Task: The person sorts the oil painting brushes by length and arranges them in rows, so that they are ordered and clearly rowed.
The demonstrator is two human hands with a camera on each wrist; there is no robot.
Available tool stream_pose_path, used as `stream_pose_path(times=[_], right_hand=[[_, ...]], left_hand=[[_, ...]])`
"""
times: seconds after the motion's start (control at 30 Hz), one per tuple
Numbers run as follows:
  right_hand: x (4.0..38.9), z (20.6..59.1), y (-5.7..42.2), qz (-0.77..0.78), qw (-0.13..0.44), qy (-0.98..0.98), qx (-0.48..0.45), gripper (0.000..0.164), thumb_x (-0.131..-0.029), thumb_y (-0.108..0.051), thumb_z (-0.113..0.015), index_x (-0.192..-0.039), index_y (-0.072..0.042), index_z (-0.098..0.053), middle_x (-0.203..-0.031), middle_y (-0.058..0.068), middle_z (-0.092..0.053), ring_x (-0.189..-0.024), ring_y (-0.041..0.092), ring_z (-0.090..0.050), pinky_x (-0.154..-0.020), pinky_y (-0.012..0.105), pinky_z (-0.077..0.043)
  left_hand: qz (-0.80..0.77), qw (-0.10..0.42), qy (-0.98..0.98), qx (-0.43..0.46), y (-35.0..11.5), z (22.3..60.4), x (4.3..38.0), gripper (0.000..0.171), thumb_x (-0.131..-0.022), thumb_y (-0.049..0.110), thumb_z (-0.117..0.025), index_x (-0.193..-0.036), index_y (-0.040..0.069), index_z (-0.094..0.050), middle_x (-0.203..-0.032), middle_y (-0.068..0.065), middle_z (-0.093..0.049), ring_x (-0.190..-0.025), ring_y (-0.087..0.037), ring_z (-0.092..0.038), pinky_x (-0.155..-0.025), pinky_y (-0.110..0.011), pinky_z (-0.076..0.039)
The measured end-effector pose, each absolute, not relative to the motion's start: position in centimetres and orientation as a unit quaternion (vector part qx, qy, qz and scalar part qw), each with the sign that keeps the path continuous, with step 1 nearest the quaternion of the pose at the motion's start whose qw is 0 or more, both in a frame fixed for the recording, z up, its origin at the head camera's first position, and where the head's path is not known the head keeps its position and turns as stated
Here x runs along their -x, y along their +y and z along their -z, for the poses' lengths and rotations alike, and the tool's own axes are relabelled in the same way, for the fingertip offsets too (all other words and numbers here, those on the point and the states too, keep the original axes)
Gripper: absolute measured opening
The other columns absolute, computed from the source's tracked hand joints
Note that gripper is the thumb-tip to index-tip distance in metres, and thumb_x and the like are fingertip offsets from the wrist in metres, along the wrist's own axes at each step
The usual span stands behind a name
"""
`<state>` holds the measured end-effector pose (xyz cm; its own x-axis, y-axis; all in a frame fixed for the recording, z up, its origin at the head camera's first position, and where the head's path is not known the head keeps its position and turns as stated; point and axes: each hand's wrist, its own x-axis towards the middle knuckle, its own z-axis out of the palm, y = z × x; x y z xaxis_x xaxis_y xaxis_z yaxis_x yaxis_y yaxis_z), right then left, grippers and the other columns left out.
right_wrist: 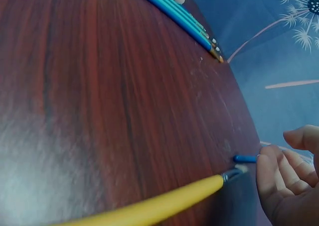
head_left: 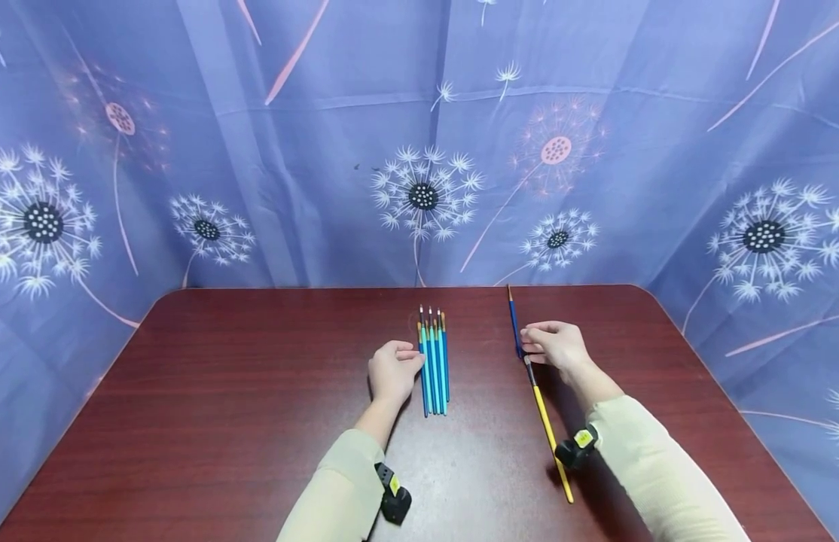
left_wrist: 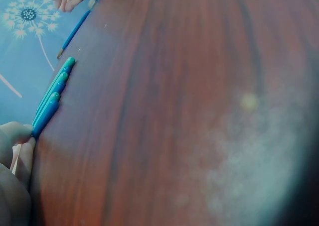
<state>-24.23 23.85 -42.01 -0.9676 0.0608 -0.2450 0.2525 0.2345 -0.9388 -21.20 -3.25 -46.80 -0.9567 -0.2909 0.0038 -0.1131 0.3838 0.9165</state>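
L hand (head_left: 395,374) touches brush row (head_left: 432,369) on its L side, R hand (head_left: 559,348) at blue brush (head_left: 514,320) nr table (head_left: 257,391)'s far edge, can't tell if fingers pinch, w/ room btwn row & yellow brush (head_left: 548,429).

Reddish-brown table (head_left: 257,376) beneath grouped blue-and-turquoise brushes (head_left: 434,373), a dark-blue brush (head_left: 514,320) and a yellow brush (head_left: 548,430).
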Motion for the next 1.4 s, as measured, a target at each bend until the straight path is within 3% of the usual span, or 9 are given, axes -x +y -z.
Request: stream_pose_path(times=[0.4,0.67,0.9,1.13,1.4], right_hand=[[25.5,41.7,22.3,0.600,0.080,0.788,-0.110,0.037,-0.093,-0.015,-0.055,-0.123,0.008,-0.054,-0.107,0.018,-0.070,-0.077,0.009,-0.069,-0.071,0.027,-0.057],[26.1,41.9,21.1,0.623,0.078,0.771,-0.106,0.037,-0.094,-0.013,-0.055,-0.122,0.011,-0.053,-0.095,0.011,-0.072,-0.073,0.006,-0.067,-0.068,0.025,-0.057],[26.3,42.2,20.0,0.638,0.067,0.760,-0.107,0.033,-0.093,-0.011,-0.054,-0.118,0.011,-0.055,-0.095,0.011,-0.072,-0.072,0.008,-0.068,-0.068,0.025,-0.057],[26.6,42.5,19.3,0.651,0.066,0.749,-0.103,0.032,-0.092,-0.009,-0.055,-0.116,0.012,-0.055,-0.083,0.002,-0.071,-0.067,0.006,-0.066,-0.062,0.022,-0.056],[27.1,42.1,18.1,0.629,0.072,0.769,-0.085,0.032,-0.092,-0.011,-0.055,-0.116,0.010,-0.056,-0.106,0.017,-0.070,-0.069,0.005,-0.066,-0.066,0.024,-0.057]], left_hand=[[0.546,0.083,-0.825,-0.122,-3.1,46.2,21.2,0.022,-0.080,0.022,-0.075,-0.097,0.008,-0.069,-0.088,-0.005,-0.075,-0.082,-0.016,-0.072,-0.079,-0.038,-0.054],[0.540,0.079,-0.828,-0.128,-3.2,46.5,21.2,0.023,-0.080,0.023,-0.075,-0.098,0.009,-0.069,-0.089,-0.004,-0.075,-0.083,-0.016,-0.072,-0.077,-0.036,-0.055],[0.535,0.081,-0.831,-0.129,-3.2,46.8,20.9,0.022,-0.080,0.023,-0.075,-0.097,0.010,-0.069,-0.088,-0.003,-0.075,-0.082,-0.015,-0.072,-0.076,-0.036,-0.055],[0.540,0.079,-0.828,-0.129,-3.1,47.0,20.7,0.022,-0.079,0.023,-0.076,-0.096,0.010,-0.069,-0.087,-0.002,-0.075,-0.080,-0.014,-0.072,-0.076,-0.036,-0.055],[0.540,0.092,-0.828,-0.124,-3.2,46.9,20.9,0.021,-0.079,0.021,-0.076,-0.095,0.010,-0.069,-0.087,-0.003,-0.075,-0.080,-0.015,-0.072,-0.076,-0.037,-0.055]])
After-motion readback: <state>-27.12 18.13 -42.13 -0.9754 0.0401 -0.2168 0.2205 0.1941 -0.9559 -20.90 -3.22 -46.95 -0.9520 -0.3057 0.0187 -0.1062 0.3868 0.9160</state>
